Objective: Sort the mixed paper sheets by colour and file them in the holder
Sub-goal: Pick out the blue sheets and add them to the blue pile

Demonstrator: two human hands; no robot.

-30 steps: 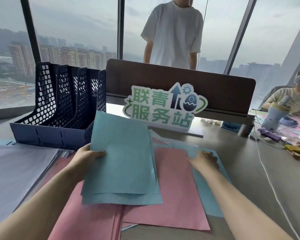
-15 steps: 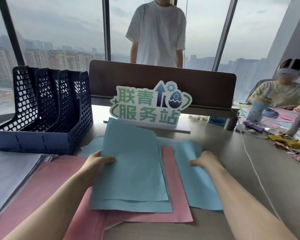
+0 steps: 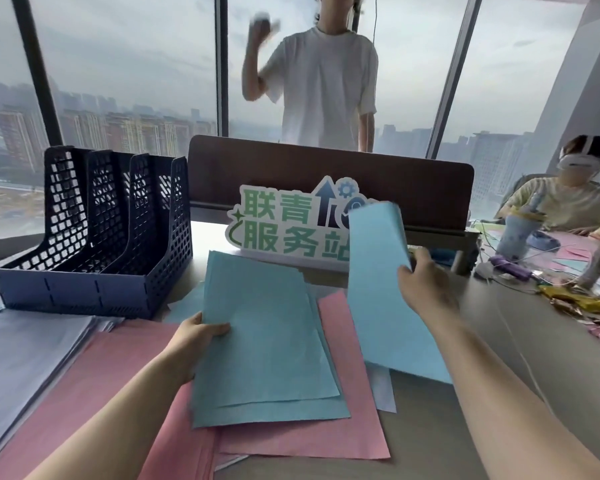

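Head view: we see the left hand point(image 3: 198, 336) with its grip pinching the left edge of a blue stack point(image 3: 267, 341), held just above the pink sheets point(image 3: 340, 420) on the table point(image 3: 520, 327). The right hand point(image 3: 426, 285) grips one blue sheet point(image 3: 378, 282), tilted up off the pile. Back left stands the dark blue holder point(image 3: 94, 237); its slots hold no sheets we can see.

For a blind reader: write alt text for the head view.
A left hand holds a blue stack over pink sheets on a desk, while the right hand lifts another blue sheet. A navy mesh file holder stands empty at left.
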